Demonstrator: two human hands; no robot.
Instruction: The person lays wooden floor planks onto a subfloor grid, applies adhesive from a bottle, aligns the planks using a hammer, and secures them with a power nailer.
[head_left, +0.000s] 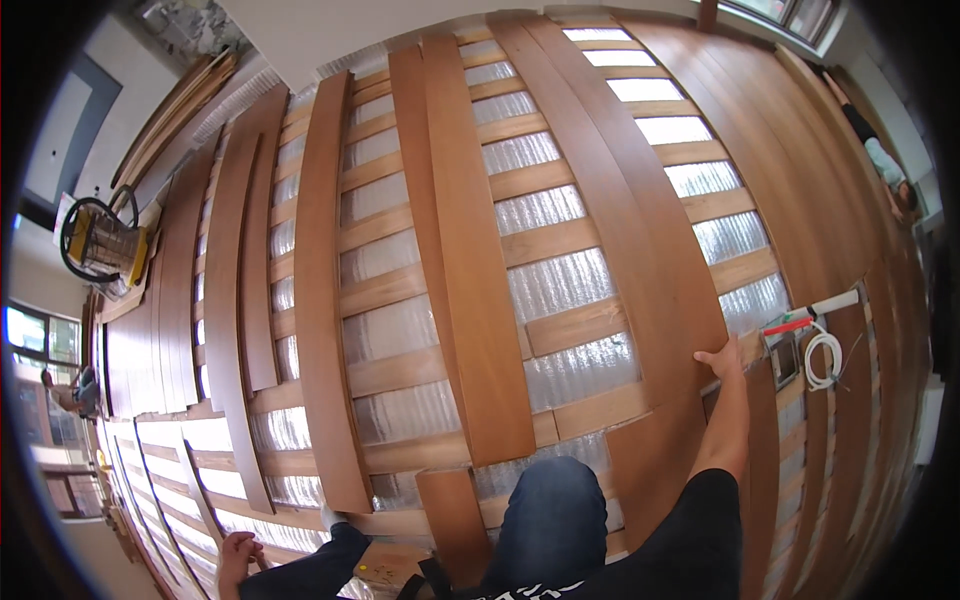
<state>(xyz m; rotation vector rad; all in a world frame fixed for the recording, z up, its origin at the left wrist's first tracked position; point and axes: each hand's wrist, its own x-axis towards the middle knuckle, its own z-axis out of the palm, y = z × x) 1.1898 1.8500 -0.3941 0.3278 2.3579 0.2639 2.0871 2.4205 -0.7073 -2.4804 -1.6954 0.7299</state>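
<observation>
At the near end of a long brown floorboard (660,270), my right hand (722,358) grips the corner, thumb spread over the top face and fingers at its right edge. The ends of those fingers are partly hidden. My left hand (240,555) is low at the left with its fingers curled, away from the long boards; what it holds, if anything, does not show. A shorter board (655,455) lies just below my right hand. Between my legs and the left boards is a small cardboard box (395,565), partly hidden by my clothing.
Loose floorboards (480,300) lie across wooden battens (550,240) over silvery foil (560,270). Boards sit edge to edge (760,130) at the far right. A coiled white cable (824,362) and red-handled tool (788,327) lie right. A yellow vacuum (105,240) stands left. Two other people are at the edges.
</observation>
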